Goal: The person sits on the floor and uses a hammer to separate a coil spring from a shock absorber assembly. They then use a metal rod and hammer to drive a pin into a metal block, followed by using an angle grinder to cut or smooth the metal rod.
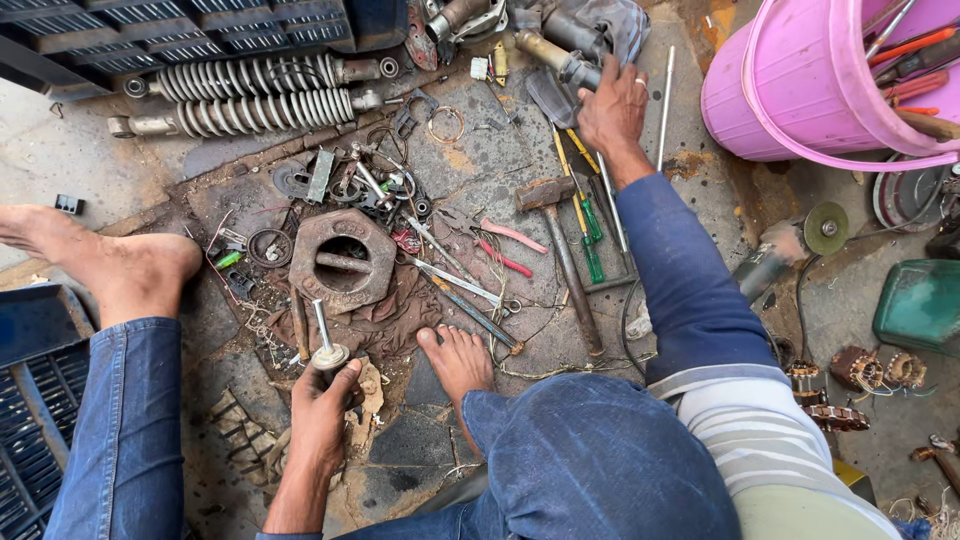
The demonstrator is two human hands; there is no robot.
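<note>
Your left hand (322, 408) clenched around a metal shaft with a disc base (326, 345), standing upright on the ground just below the heavy metal plate (343, 258), your right hand (612, 105) stretched far out, gripping a dark tool (553, 98) beside the screwdrivers (585, 215), near the pink bucket (800, 90)

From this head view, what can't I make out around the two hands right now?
- Left hand: the lower end of the metal rod part is covered by its fingers.
- Right hand: palm side hidden; whether it grips the grey cylinder is unclear.
- Pink bucket: cut by the frame edge.
</note>
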